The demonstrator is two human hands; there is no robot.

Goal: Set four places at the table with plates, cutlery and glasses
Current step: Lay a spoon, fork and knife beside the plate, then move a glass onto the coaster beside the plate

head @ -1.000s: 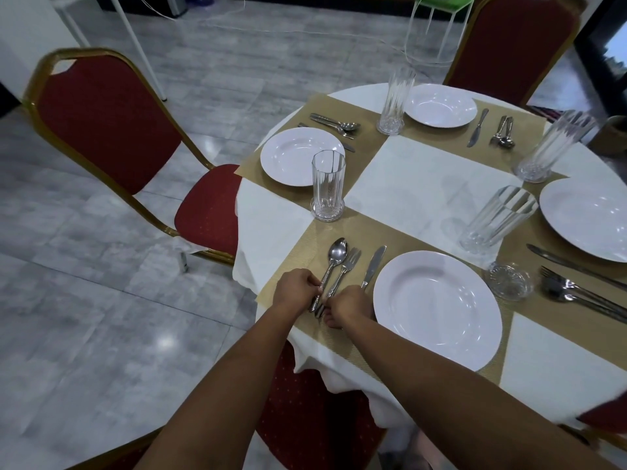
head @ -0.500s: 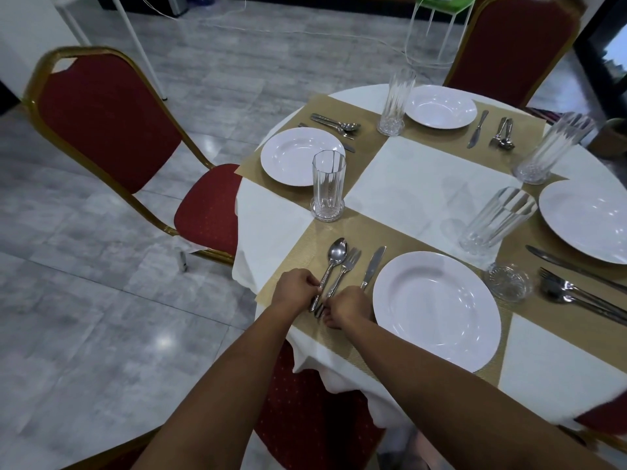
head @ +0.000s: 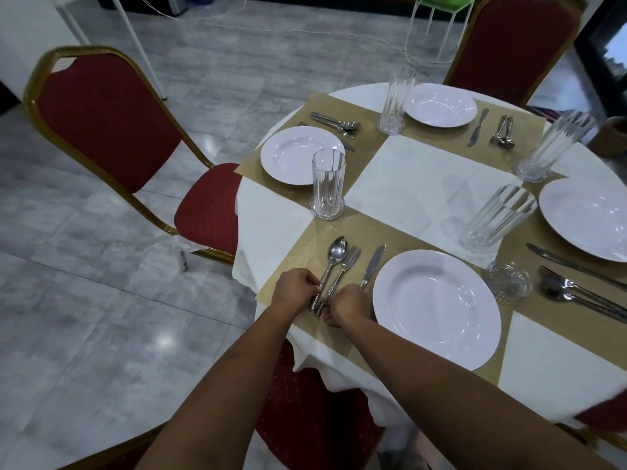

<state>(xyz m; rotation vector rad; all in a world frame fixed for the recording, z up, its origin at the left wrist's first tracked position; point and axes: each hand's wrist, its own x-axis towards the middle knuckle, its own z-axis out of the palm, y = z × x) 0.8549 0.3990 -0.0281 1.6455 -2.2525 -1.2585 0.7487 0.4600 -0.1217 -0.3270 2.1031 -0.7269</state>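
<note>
On the placemat [head: 305, 244], left hand [head: 296, 289] pinches spoon [head: 336, 252], right hand [head: 346, 305] fork [head: 349, 261], handle ends hidden.

spoon [head: 336, 254], fork [head: 349, 262], knife [head: 373, 264]: shiny metal to my eye, spoon handle embossed | plate [head: 436, 310]: glossy white, smooth | glass [head: 328, 183]: clear, ribbed | mat [head: 305, 252]: woven, matt gold | tablecloth [head: 268, 228]: matt white cloth | chair [head: 112, 117]: red fabric, gold frame | floor [head: 84, 266]: glossy grey tile

White plates [head: 436, 308], gold placemats [head: 305, 245].
</note>
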